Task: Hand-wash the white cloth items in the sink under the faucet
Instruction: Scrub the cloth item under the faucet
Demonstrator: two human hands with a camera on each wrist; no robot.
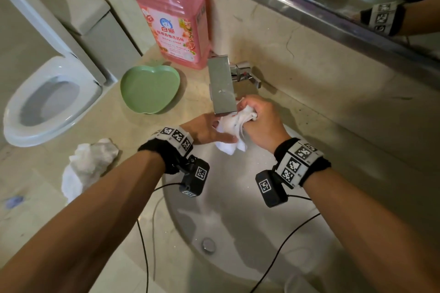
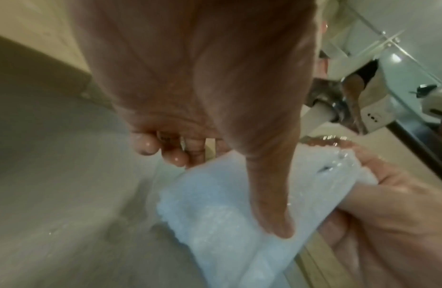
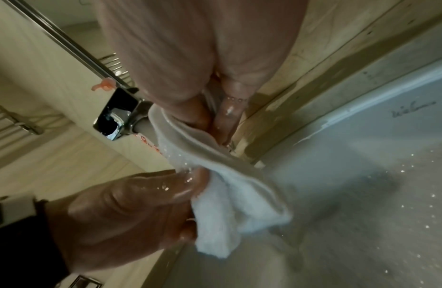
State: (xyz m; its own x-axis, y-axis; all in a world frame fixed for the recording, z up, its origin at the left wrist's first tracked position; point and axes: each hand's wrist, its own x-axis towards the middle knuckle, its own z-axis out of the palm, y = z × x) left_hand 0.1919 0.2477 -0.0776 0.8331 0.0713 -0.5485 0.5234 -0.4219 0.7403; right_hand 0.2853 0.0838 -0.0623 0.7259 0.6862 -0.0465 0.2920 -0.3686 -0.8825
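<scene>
Now both hands grip wet white cloth (image 1: 232, 126) under faucet (image 1: 222, 85) — right hand (image 1: 263, 123) fisted, left hand (image 1: 207, 132) pinching.

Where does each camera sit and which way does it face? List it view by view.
Head: above the sink, facing down; shows both forearms, left hand and right hand on the white cloth under the faucet.
Left wrist: along the left hand toward the cloth; the right hand shows too.
Right wrist: along the right hand toward the cloth; the left hand shows too.
Shared: cloth and both hands.
</scene>
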